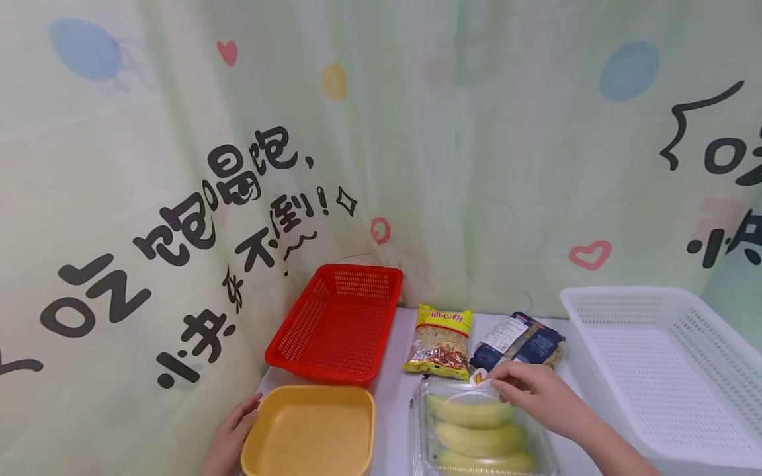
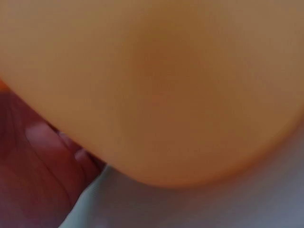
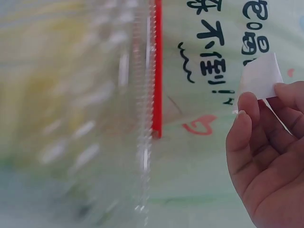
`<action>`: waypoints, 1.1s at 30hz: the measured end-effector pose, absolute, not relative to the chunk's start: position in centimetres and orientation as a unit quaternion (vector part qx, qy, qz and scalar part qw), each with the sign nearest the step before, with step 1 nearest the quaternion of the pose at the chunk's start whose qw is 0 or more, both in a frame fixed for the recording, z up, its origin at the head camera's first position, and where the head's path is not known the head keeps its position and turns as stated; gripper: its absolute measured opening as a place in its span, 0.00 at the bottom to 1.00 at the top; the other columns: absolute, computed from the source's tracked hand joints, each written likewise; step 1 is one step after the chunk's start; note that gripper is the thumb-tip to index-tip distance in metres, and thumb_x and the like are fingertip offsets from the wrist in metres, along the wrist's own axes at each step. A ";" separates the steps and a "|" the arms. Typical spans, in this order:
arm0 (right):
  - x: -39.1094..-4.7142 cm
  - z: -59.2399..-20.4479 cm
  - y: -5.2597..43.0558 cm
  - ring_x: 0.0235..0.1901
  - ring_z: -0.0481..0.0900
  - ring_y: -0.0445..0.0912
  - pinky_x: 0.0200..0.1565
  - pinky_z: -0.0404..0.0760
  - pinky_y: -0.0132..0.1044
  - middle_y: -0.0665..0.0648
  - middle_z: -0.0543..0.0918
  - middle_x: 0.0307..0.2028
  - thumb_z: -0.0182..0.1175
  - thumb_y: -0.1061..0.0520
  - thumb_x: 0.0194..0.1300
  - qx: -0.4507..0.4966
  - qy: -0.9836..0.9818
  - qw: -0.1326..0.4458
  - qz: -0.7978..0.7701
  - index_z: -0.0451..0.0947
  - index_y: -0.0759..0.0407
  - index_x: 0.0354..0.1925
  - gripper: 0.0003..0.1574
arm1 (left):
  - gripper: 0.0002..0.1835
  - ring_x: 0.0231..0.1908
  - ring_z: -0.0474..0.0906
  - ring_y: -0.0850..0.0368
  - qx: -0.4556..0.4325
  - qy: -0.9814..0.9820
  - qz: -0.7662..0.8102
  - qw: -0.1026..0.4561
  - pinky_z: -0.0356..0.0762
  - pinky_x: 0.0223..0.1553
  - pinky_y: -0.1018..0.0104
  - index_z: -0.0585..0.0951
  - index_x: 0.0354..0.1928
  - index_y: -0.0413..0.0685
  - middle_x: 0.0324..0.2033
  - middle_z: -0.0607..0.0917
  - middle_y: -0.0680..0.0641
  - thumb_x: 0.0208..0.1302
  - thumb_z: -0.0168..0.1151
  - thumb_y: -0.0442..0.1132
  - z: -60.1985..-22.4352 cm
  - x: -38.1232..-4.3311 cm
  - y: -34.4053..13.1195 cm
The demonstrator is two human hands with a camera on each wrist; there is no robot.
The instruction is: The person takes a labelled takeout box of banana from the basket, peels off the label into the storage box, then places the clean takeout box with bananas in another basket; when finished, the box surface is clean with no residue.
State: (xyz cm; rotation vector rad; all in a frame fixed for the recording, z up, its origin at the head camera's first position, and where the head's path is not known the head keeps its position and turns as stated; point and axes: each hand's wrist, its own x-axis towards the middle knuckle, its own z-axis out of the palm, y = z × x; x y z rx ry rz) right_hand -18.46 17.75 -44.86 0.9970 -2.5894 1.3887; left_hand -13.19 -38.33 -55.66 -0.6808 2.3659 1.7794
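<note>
My right hand (image 1: 538, 395) pinches a small sticker (image 1: 479, 377) between thumb and fingers, over the far edge of a clear plastic clamshell box (image 1: 420, 433). A banana picture shows on the sticker in the head view; its plain white back (image 3: 261, 78) faces the right wrist view. Several yellow-green bananas (image 1: 482, 439) lie inside the lidded box. At the left, my left hand (image 1: 231, 436) rests against the outer side of a yellow basin (image 1: 309, 433), fingers along its wall. In the left wrist view the basin (image 2: 156, 118) hides part of that hand.
Behind the yellow basin stands a red basket (image 1: 333, 330). A yellow food packet (image 1: 438, 342) and a dark blue packet (image 1: 518, 340) lie beyond the box. A large white basket (image 1: 661, 370) stands at the right. A printed curtain (image 1: 417, 132) hangs behind the table.
</note>
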 end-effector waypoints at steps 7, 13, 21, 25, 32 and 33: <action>-19.0 -43.1 14.4 0.28 0.82 0.42 0.30 0.82 0.32 0.48 0.85 0.28 0.57 0.52 0.72 0.346 -0.815 -0.025 0.464 0.82 0.49 0.42 0.07 | 0.30 0.58 0.77 0.56 -0.211 0.726 0.655 0.026 0.80 0.58 0.56 0.64 0.74 0.50 0.73 0.65 0.40 0.75 0.51 0.50 -56.9 -12.9 -38.4; -19.9 -42.8 10.8 0.28 0.81 0.39 0.32 0.83 0.32 0.51 0.85 0.29 0.57 0.49 0.72 0.362 -0.805 -0.065 0.466 0.82 0.51 0.42 0.10 | 0.28 0.59 0.76 0.57 -0.224 0.710 0.668 0.004 0.79 0.59 0.58 0.67 0.72 0.48 0.72 0.67 0.41 0.74 0.52 0.47 -57.0 -12.9 -38.0; -20.4 -43.0 6.6 0.27 0.81 0.37 0.32 0.83 0.30 0.47 0.85 0.29 0.60 0.49 0.70 0.378 -0.802 -0.082 0.455 0.82 0.48 0.38 0.07 | 0.26 0.58 0.76 0.62 -0.232 0.692 0.683 -0.010 0.78 0.60 0.59 0.69 0.71 0.46 0.71 0.69 0.43 0.74 0.52 0.44 -57.3 -13.2 -37.7; -20.3 -43.2 4.6 0.25 0.80 0.37 0.30 0.82 0.30 0.49 0.85 0.27 0.60 0.49 0.70 0.382 -0.802 -0.099 0.448 0.82 0.47 0.38 0.06 | 0.26 0.58 0.77 0.61 -0.233 0.691 0.685 -0.014 0.79 0.59 0.59 0.69 0.71 0.45 0.70 0.70 0.43 0.74 0.53 0.44 -57.4 -13.2 -37.6; -20.3 -44.3 0.8 0.24 0.80 0.37 0.26 0.80 0.30 0.49 0.85 0.26 0.60 0.49 0.70 0.377 -0.808 -0.121 0.436 0.81 0.44 0.35 0.05 | 0.26 0.57 0.78 0.58 -0.231 0.690 0.686 -0.004 0.80 0.58 0.56 0.68 0.71 0.45 0.71 0.69 0.40 0.75 0.51 0.45 -57.4 -13.3 -37.5; -20.3 -44.4 0.3 0.25 0.80 0.36 0.26 0.80 0.30 0.50 0.85 0.27 0.60 0.50 0.70 0.375 -0.808 -0.122 0.437 0.81 0.44 0.35 0.05 | 0.26 0.57 0.79 0.58 -0.233 0.689 0.686 -0.002 0.80 0.58 0.56 0.68 0.71 0.45 0.71 0.69 0.40 0.75 0.51 0.45 -57.4 -13.4 -37.5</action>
